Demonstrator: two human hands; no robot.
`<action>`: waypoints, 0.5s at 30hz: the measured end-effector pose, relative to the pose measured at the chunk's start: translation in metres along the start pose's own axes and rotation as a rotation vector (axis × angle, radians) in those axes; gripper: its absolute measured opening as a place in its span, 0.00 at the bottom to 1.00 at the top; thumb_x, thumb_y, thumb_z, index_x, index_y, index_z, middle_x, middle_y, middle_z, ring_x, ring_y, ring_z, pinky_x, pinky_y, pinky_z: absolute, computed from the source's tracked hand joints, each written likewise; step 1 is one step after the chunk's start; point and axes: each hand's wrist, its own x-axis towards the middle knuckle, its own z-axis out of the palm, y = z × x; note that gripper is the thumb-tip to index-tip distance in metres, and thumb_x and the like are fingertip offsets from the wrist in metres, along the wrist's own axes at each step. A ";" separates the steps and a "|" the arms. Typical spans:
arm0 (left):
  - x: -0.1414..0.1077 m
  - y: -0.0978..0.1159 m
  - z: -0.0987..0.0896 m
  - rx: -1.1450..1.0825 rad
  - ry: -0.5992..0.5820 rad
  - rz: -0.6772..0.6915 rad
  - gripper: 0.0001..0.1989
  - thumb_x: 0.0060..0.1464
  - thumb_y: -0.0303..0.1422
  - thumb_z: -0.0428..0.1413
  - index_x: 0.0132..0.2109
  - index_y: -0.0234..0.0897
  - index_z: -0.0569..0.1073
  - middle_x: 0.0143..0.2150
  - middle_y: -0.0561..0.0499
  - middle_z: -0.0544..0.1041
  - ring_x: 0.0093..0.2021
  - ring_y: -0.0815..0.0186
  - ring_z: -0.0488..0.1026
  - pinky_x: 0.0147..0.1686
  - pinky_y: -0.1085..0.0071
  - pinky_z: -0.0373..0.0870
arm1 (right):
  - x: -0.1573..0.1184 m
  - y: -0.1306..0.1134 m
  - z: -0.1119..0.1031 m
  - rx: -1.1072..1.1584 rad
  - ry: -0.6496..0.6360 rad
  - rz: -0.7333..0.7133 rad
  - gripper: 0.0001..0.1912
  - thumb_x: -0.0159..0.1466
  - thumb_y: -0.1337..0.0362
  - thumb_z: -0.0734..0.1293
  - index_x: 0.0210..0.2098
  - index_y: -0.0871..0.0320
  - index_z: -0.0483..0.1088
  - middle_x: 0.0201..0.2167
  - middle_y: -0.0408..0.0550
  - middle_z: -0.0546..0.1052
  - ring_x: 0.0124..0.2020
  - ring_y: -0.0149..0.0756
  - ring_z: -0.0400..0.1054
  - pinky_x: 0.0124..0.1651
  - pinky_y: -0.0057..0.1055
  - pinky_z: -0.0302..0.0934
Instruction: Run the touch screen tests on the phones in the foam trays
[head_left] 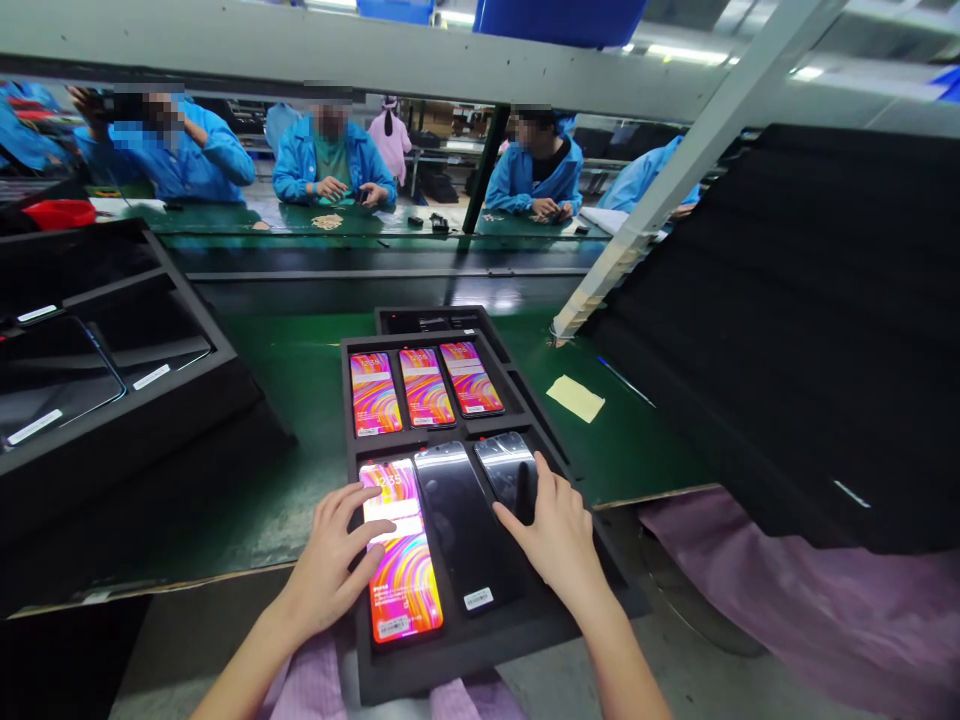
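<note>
My left hand (330, 560) is over a lit phone (409, 590) in the front left slot of a black foam tray (427, 672). Its fingers are spread, and the fingertips lie over the bright pink and orange screen. My right hand (559, 535) reaches over a dark-screened phone (506, 465) in the front right slot. Thumb and index finger are apart near its two sides, and the hand covers its lower part. Between the hands lies another dark phone (457, 530) with a white label. Three lit phones (426, 385) fill the back row.
Another tray (390, 318) lies beneath. A foam tray with dark phones (172, 400) stands left on the green table (300, 350). A yellow paper (575, 397) and a slanted post (652, 190) are right, beside a large black panel (787, 330). Co-workers in blue sit opposite.
</note>
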 end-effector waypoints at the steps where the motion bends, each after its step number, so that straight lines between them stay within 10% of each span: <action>1: 0.000 0.000 0.000 0.005 0.009 0.003 0.12 0.58 0.32 0.46 0.43 0.44 0.73 0.53 0.45 0.67 0.55 0.54 0.60 0.49 0.55 0.63 | 0.000 -0.001 -0.001 0.005 0.002 0.008 0.37 0.58 0.53 0.61 0.60 0.64 0.46 0.46 0.59 0.67 0.47 0.49 0.62 0.43 0.39 0.57; 15: 0.004 -0.001 0.010 0.030 0.030 0.072 0.12 0.58 0.30 0.45 0.45 0.44 0.70 0.54 0.46 0.64 0.56 0.56 0.56 0.51 0.54 0.58 | -0.005 -0.007 -0.004 0.054 -0.005 0.058 0.34 0.59 0.55 0.60 0.59 0.64 0.47 0.48 0.60 0.66 0.49 0.50 0.61 0.45 0.40 0.57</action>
